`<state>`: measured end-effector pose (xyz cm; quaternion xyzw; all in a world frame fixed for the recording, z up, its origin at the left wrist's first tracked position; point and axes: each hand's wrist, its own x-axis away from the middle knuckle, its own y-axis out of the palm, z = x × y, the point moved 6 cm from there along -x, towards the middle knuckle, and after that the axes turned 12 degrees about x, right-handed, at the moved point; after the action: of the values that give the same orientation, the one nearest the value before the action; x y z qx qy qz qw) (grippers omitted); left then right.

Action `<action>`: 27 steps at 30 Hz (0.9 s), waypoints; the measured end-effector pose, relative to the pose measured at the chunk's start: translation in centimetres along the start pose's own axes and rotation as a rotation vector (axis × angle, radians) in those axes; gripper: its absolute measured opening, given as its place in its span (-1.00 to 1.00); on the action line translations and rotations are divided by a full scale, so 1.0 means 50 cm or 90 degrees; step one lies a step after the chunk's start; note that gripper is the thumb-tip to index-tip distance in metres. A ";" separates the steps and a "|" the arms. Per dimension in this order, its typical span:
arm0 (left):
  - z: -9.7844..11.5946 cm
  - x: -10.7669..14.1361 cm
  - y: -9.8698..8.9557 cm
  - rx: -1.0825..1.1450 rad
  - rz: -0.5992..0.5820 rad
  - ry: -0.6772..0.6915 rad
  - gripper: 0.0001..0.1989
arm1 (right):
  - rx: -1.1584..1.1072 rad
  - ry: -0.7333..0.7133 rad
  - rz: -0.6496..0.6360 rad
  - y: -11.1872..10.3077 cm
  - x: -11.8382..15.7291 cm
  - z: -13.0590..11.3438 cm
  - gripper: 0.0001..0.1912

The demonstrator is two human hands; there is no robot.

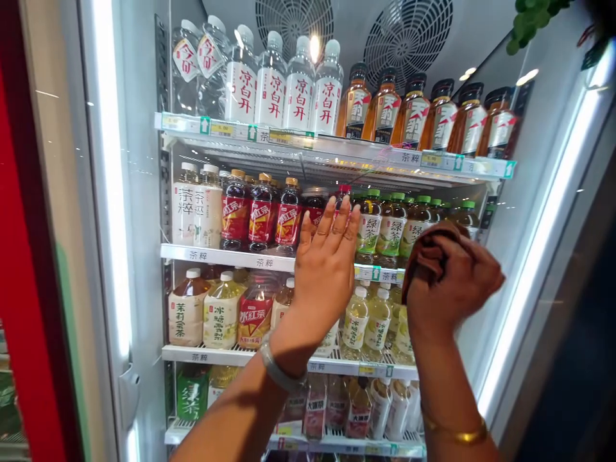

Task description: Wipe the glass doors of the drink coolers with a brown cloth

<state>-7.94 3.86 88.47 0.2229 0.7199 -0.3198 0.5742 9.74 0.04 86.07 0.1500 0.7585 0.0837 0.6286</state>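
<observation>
My left hand (327,256) is raised in front of the drinks cooler, fingers spread and holding nothing, with a grey bangle on the wrist. Behind its fingertips are red-labelled tea bottles (287,221) on the second shelf. To the right, my right hand (457,276) is closed around a brown cloth (428,253), which hangs off its left side in front of the green-capped bottles (394,224). A gold bracelet circles that wrist. Whether either hand touches a glass surface cannot be made out.
The top shelf edge (332,142) runs below clear water bottles (272,86) and amber bottles (385,109). Lower shelves hold more drinks. A lit frame strip stands on each side, a handle (129,391) is at lower left, and green leaves (534,22) hang at upper right.
</observation>
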 end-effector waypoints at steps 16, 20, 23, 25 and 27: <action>-0.074 0.074 -0.061 -0.036 -0.049 -0.013 -0.30 | -0.066 -0.005 -0.045 -0.023 0.096 -0.185 -0.58; -0.113 0.070 -0.099 -0.051 -0.048 -0.034 -0.28 | -0.116 -0.100 -0.031 -0.008 0.069 -0.274 -0.64; -0.141 0.069 -0.124 -0.057 -0.053 -0.034 -0.27 | -0.106 -0.053 -0.021 0.005 0.025 -0.266 -0.67; -0.158 0.074 -0.135 -0.054 -0.048 -0.035 -0.27 | -0.082 0.003 -0.014 -0.003 0.037 -0.257 -0.67; -0.176 0.079 -0.145 -0.056 -0.032 -0.051 -0.27 | -0.058 0.028 -0.022 -0.021 0.078 -0.279 -0.64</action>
<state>-19.91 4.95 87.30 0.1664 0.7150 -0.3112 0.6036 -4.69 1.19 84.84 0.1059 0.7703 0.1105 0.6191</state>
